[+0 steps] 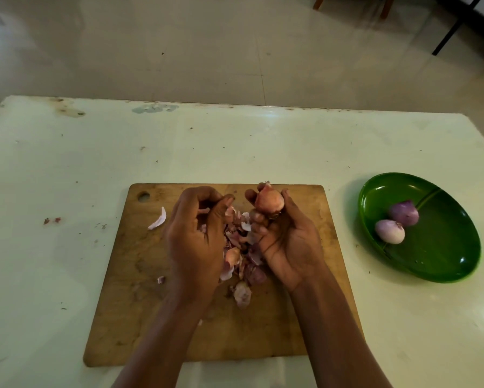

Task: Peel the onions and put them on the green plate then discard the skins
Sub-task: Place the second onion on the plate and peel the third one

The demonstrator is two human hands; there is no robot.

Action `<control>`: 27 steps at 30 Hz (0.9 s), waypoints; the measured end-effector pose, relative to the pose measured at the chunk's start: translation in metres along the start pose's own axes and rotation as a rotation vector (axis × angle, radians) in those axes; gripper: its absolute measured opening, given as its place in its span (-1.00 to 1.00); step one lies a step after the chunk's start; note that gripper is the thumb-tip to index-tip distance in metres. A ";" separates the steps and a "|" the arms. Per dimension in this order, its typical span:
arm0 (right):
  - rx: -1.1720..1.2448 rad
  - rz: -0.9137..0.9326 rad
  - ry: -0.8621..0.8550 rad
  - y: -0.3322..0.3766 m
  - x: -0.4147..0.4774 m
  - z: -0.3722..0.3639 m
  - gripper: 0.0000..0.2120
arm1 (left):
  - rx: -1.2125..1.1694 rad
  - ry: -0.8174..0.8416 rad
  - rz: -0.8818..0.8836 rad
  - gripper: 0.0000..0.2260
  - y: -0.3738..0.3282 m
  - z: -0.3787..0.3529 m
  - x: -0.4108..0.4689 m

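Progress: we find two peeled onions (403, 213) lying on the green plate (445, 247), at the right of the table (67, 163). They touch each other on the plate's left half. A third onion (269, 204) is in hand over the far edge of the wooden cutting board (179, 331). It shows a pinkish outer layer and a papery tip, so we judge its peeling unfinished. A heap of skins (240, 247) lies on the middle of the board, between the two wrists. One pale strip (158, 219) lies apart near the board's left edge. No other unpeeled onion is in view. In our judgement the task is past halfway. What is left is to finish this onion, place it on the plate, and discard all the skins, none of which appear to have been removed.

Hands: the right hand (285, 239) is turned palm up with its fingers curled round the onion, gripping it at the fingertips above the board. The left hand (196, 233) is just left of it, back of the hand toward the camera, with fingers bent toward the thumb. A pink scrap shows inside that curl. We cannot tell whether it is pinched or only lies behind the fingers. The two hands are close but apart.
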State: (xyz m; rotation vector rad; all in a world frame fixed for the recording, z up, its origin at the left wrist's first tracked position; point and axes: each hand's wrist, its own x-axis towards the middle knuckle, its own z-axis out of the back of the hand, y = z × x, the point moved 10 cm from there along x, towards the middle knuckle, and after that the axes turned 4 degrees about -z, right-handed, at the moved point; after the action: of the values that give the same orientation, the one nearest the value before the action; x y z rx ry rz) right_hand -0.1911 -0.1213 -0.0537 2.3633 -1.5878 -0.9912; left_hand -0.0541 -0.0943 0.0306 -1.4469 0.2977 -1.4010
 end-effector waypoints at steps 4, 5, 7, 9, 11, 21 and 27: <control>0.002 -0.005 0.020 0.001 0.001 0.000 -0.56 | 0.067 -0.003 -0.025 -0.88 0.000 0.002 0.002; -0.016 -0.007 0.031 0.000 0.001 -0.001 -0.51 | 0.088 0.010 -0.024 -0.85 0.000 0.000 0.002; -0.036 -0.005 0.056 -0.001 0.000 -0.005 -0.46 | 0.093 0.039 -0.013 -0.77 0.001 -0.004 0.002; -0.052 -0.012 0.080 -0.002 0.001 -0.006 -0.44 | 0.070 0.070 -0.006 -0.76 0.000 -0.008 0.002; -0.081 -0.023 0.113 -0.004 0.002 -0.010 -0.47 | 0.047 0.089 0.010 -0.77 0.001 -0.010 0.002; -0.109 -0.028 0.141 -0.007 -0.004 -0.019 -0.69 | -0.032 0.155 0.020 -0.74 -0.003 -0.022 0.001; -0.197 -0.051 0.073 -0.010 -0.002 -0.010 -0.58 | -0.029 0.140 0.037 -0.87 -0.003 -0.020 0.002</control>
State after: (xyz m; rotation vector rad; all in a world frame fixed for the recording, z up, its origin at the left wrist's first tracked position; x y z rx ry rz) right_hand -0.1778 -0.1172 -0.0498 2.2889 -1.3443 -1.0085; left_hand -0.0713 -0.1043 0.0290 -1.3619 0.4332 -1.4760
